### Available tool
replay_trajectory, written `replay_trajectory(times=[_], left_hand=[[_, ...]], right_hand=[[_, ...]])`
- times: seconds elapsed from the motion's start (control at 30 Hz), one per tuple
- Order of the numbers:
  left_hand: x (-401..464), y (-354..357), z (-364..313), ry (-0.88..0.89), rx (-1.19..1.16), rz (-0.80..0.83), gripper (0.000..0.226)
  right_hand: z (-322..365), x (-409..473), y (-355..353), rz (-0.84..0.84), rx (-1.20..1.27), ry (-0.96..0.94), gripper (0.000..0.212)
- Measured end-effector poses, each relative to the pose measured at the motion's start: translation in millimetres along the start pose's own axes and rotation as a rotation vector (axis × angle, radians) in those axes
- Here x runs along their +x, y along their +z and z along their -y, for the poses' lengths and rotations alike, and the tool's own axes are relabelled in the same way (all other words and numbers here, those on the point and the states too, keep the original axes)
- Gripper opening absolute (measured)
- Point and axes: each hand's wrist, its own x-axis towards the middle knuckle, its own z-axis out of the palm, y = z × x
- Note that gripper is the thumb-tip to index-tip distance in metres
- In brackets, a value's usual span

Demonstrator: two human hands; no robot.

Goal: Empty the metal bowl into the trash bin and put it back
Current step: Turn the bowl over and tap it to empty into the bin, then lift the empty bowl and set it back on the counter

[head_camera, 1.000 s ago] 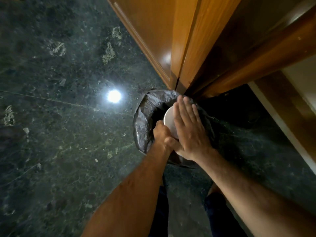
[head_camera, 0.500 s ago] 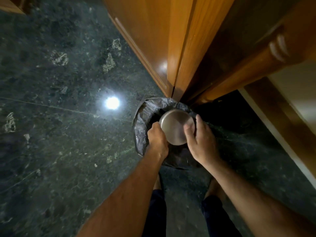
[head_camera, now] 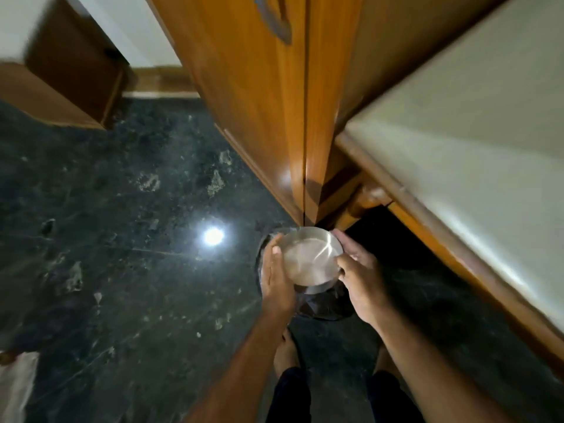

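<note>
Metal bowl (head_camera: 309, 259) — smooth, brushed steel, bright glare streak inside. Trash bin (head_camera: 323, 306) lined with thin black plastic, crinkled, slightly shiny. Floor (head_camera: 128, 239) — dark polished stone, pale-flecked, mirror-glossy. Cabinet doors (head_camera: 259, 102) varnished orange-brown wood, smooth.

No readable txt anywhere I can see: no labels, brands, nos. or signs. I checked the metal bowl (head_camera: 311, 259): plain shiny steel, no stamp or engraving legible. Trash bin (head_camera: 323, 306) liner is plain black, no print. Wooden cabinet door (head_camera: 259, 102) bare, nothing on its handle. The pale surface at right (head_camera: 473, 148) is blank, though blurred. Dark stone floor (head_camera: 122, 209) shows only mottling and a light glare, no markings.
</note>
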Motion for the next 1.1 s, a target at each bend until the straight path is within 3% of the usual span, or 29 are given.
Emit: replay_trajectory(times=[0.17, 0.37, 0.43, 0.53, 0.6, 0.73, 0.87, 0.97, 1.1], left_hand=[[-36.8, -34.0, -125.6, 0.089, 0.002, -0.033, 0.048], [-76.2, -54.6, -273.5, 0.222, -0.032, 0.067, 0.053], [-87.3, -50.2, -312.6, 0.277, -0.038, 0.161, 0.05], [-100.7, -31.5, -365.8, 0.434, 0.014, 0.442, 0.042], [-101.3, -14.8, -388.8, 0.491, 0.13, 0.64, 0.068], [-93.4, 39.2, -419.3, 0.704, 0.582, 0.807, 0.117], [-109.6, 110.2, -423.2, 0.959, 0.632, 0.876, 0.115], [-117.3, 149.0, -401.1, 0.893, 0.63, 0.918, 0.106], [-117.8, 184.2, -350.7, 0.764, 0.738, 0.966, 0.111]], right_hand=[[101.9, -87.3, 32.4, 0.106, -0.062, -0.148, 0.048], [220.7, -167.4, 46.0, 0.22, -0.34, -0.471, 0.097], [249.3, -185.2, 36.8, 0.168, -0.518, -0.553, 0.116], [290.4, -204.3, 2.2, 0.102, -0.599, -0.619, 0.135], [314.6, -209.2, -25.4, 0.029, -0.6, -0.642, 0.139], [346.6, -223.3, -89.9, -0.144, -0.57, -0.625, 0.142], [344.0, -230.1, -156.1, -0.246, -0.609, -0.561, 0.144], [327.6, -222.3, -186.7, -0.263, -0.668, -0.51, 0.143], [289.5, -205.6, -224.0, -0.262, -0.708, -0.431, 0.143]])
